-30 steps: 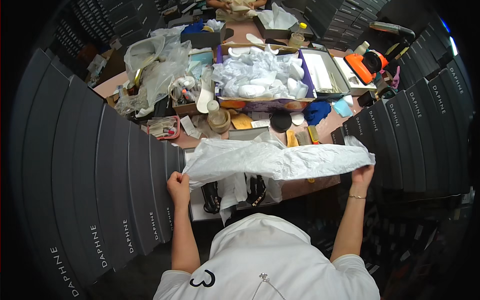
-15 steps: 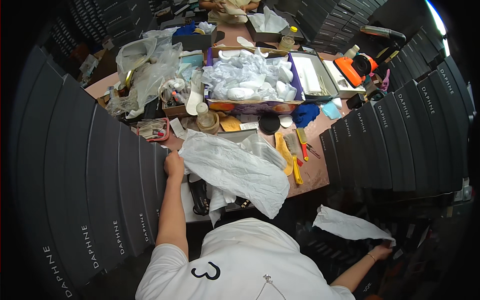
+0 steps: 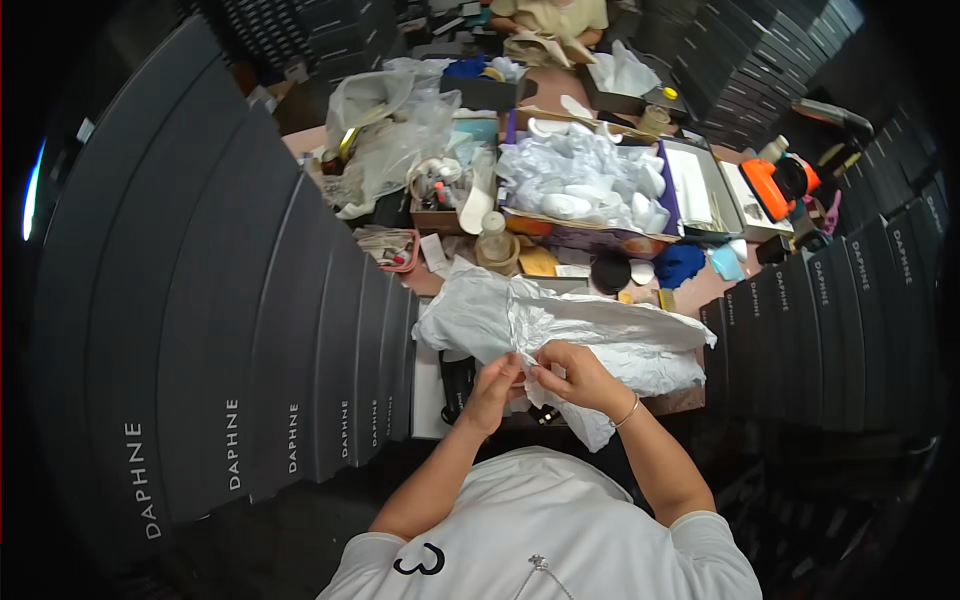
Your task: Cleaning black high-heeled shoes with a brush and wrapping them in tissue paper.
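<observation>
White crumpled tissue paper (image 3: 630, 330) spreads above an open shoe box (image 3: 427, 395) at the near edge of the table. My left hand (image 3: 490, 395) pinches the paper near its middle, fingertips together. Right beside it, my right hand (image 3: 580, 375), with a bracelet at the wrist, also grips the gathered paper with bent fingers. Under the sheet a black shoe (image 3: 457, 385) shows in part by the left hand. A gold-studded bit (image 3: 545, 413) peeks out below the hands. The paper hides most of the box.
Rows of dark grey shoe boxes (image 3: 260, 330) wall in the left side, with more boxes (image 3: 830, 330) at the right. Behind the paper stand a glass jar (image 3: 494, 245), a round black lid (image 3: 610, 271) and a carton of white stuffing (image 3: 580, 180). Across the table sits another person (image 3: 550, 25).
My right hand has come from the far lower right to the middle, bringing its tissue sheet. My left hand has left the paper's left edge and joined it. The view has swung left.
</observation>
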Available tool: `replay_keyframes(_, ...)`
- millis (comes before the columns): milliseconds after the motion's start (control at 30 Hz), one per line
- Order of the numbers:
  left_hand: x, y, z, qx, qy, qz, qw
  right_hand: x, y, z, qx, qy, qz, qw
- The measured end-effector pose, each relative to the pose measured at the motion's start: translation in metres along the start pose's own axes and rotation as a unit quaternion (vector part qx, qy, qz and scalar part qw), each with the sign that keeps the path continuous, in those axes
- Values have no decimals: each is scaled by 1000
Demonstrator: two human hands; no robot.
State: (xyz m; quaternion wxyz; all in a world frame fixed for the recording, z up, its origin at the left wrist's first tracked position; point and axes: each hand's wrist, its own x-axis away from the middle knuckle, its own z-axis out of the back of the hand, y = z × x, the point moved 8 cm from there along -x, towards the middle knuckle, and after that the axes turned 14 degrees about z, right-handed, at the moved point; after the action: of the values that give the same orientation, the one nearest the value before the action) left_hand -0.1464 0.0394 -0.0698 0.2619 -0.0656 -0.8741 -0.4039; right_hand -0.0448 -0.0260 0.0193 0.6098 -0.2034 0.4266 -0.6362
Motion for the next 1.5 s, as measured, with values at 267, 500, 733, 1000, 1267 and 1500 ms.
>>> replay_keyframes(267, 21, -34, 6, -77, 116, -18, 990, 25, 32, -39, -68, 105, -135, 983)
replay_keyframes(500, 39, -11, 28, -203, 219, -59, 952, 35, 15, -28, 2, 72, -20, 997)
replay_keyframes(733, 49, -21, 66, -109, 260, -79, 956, 67, 48, -53, 212, -45, 4, 976)
replay_keyframes(1000, 46, -16, 52, -138, 262, -106, 949, 25, -16, -31, 73, 11, 28, 997)
replay_keyframes(1267, 29, -9, 36, 21, 156, -96, 983, 16, 3, -56, -103, 28, -59, 993)
replay_keyframes(1500, 45, 6, 34, -69, 167, -64, 982, 19, -27, -62, 250, -39, 113, 961)
